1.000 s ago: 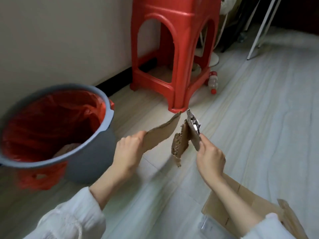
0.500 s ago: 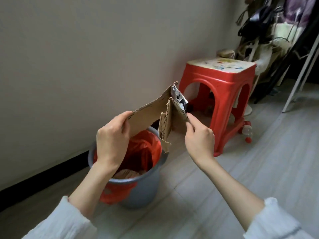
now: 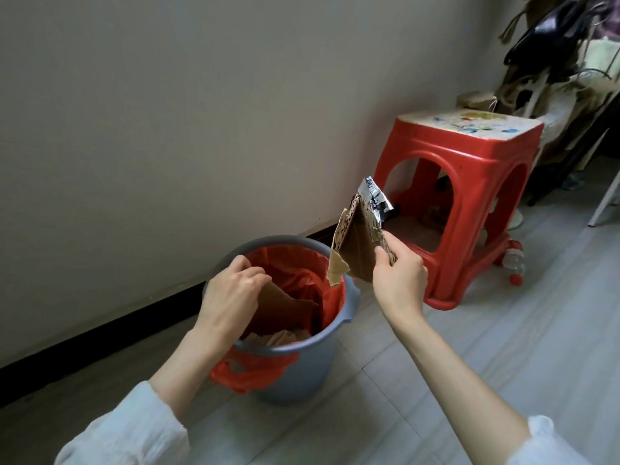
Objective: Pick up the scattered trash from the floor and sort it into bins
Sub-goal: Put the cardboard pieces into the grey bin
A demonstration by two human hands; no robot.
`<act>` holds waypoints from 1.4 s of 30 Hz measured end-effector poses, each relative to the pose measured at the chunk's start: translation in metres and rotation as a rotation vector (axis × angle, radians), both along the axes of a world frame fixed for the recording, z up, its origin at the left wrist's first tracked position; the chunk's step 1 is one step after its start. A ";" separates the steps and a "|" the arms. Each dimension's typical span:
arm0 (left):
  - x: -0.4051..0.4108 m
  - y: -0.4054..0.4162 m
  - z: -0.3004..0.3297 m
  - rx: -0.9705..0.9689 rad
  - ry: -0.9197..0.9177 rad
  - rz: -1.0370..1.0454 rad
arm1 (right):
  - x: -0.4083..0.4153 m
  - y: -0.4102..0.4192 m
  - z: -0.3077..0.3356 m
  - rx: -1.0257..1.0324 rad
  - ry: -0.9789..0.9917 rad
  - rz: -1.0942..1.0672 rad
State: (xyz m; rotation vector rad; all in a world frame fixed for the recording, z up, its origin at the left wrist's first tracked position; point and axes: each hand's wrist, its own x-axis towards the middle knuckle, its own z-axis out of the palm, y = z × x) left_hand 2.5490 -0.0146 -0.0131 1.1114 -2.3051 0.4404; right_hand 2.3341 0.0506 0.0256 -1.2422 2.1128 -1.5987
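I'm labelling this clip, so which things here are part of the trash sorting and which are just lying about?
Part of the job:
left hand
cardboard piece
grey bin
right hand
torn cardboard
foil scrap

Just lying about:
red stool
bottle
clutter

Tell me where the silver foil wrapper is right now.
The silver foil wrapper is right of centre in the head view, pinched with torn cardboard in the right hand, above the grey bin and before the red stool.
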 end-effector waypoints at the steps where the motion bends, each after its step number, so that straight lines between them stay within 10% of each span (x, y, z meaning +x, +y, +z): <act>1: -0.003 -0.003 -0.004 0.024 -0.020 -0.016 | 0.001 0.000 0.000 0.005 -0.001 0.011; 7: -0.014 0.001 -0.031 0.481 0.206 0.018 | 0.006 0.001 -0.001 0.015 -0.054 0.108; 13: 0.028 -0.004 -0.050 0.390 0.338 0.229 | 0.018 -0.020 -0.013 0.021 -0.030 0.328; 20: 0.033 0.006 -0.074 0.585 0.543 0.274 | 0.053 -0.069 -0.050 0.620 0.738 0.621; 26: 0.032 0.008 -0.081 0.542 0.649 0.282 | 0.080 -0.096 -0.095 0.891 1.027 0.724; 35: 0.029 0.008 -0.081 0.505 0.648 0.307 | 0.097 -0.142 -0.140 1.309 0.893 0.998; 42: 0.029 0.009 -0.081 0.511 0.578 0.360 | 0.089 -0.137 -0.128 1.236 0.713 1.074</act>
